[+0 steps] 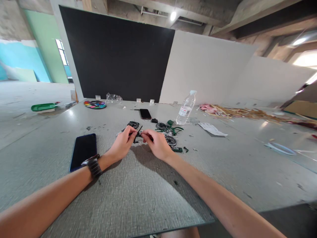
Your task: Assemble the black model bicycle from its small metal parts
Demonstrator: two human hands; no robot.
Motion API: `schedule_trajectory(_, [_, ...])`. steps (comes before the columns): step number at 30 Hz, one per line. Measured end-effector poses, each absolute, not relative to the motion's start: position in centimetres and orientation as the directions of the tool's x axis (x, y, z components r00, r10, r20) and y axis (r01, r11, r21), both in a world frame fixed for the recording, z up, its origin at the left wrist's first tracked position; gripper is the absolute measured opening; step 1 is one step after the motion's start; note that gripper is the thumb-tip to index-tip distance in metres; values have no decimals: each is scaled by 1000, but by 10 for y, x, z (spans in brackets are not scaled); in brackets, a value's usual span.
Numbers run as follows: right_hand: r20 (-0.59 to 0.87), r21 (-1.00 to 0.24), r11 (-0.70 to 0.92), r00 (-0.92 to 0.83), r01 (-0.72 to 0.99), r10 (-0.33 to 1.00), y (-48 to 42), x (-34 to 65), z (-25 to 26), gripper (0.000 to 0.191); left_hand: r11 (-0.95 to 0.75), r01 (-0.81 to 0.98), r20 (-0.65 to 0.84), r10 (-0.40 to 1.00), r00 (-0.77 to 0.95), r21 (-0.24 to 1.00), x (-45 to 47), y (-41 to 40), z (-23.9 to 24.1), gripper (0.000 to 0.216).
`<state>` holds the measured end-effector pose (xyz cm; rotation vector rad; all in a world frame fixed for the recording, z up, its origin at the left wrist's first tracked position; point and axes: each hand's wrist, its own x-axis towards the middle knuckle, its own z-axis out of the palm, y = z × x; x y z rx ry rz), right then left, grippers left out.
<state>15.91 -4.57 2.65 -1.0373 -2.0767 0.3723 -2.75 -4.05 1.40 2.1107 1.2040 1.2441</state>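
Observation:
My left hand (123, 143) and my right hand (156, 142) meet over the middle of the grey table (138, 191). Both pinch a small black model part (138, 133) held between their fingertips; a thin black rod sticks up from it. My left wrist wears a dark watch (92, 165). Just beyond my hands lie small spoked wheels (170, 140) (161, 126) (133, 124) and green model frame pieces (173, 130). More green bits (177, 149) lie right of my right hand.
A dark phone (83, 151) lies left of my left wrist, another phone (145, 114) farther back. A clear water bottle (185, 108), a paper sheet (212, 129), a paint palette (95, 104), a green tray (43, 107) and a straw-like heap (237, 112) sit toward the back.

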Motion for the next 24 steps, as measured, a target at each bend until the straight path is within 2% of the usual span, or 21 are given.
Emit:
schedule_trajectory(6, [490,-543,624,-392,562,779,-44,161,25,24,-547,465,494,835,242,696,-27,-41,14,11])
schedule_trajectory(14, [497,-535,620,-381,574,780,-44,160,23,15,-549,487,498,832,245,679,-28,-42,15,11])
schedule_trajectory(24, [450,-508,625,-436,593,779,-44,162,28,25,-583,471,500,812,302,662,-29,-37,9,10])
